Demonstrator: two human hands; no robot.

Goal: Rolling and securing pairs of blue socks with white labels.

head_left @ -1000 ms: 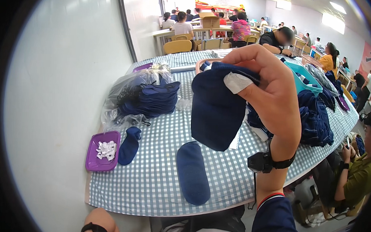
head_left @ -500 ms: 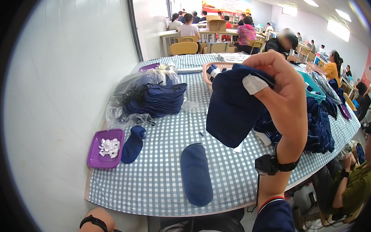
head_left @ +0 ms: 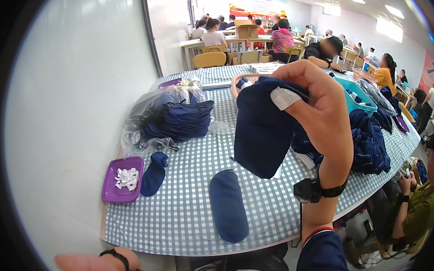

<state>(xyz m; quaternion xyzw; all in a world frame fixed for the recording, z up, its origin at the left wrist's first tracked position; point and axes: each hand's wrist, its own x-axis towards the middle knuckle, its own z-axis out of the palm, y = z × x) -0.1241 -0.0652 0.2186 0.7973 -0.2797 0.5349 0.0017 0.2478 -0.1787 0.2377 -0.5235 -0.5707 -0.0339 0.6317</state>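
Observation:
My right hand (head_left: 321,98) is raised over the right half of the table, fingers and thumb closed on a navy sock-like cloth piece (head_left: 261,132) that hangs down. A white textured patch (head_left: 284,98) covers the thumb tip. At the lower left edge, my left hand (head_left: 86,264) shows only in part, blurred, with most of its fingers hidden. A flat, rounded navy cloth piece (head_left: 229,205) lies at the table's front middle. To its left lies a crumpled navy sock (head_left: 154,174), beside a purple tray (head_left: 107,191) holding small white slips (head_left: 127,178).
A stack of navy cloth pieces (head_left: 179,121) lies in a clear plastic bag (head_left: 134,116) at left. Pink (head_left: 235,86) and teal (head_left: 345,87) baskets stand farther back. More navy cloth (head_left: 369,145) is heaped at right. A seated person (head_left: 417,209) is beside the table's right edge.
My left hand has come further into view at the lower left. The right hand still grips the cloth, slightly further left in the picture; the whole view has shifted a little.

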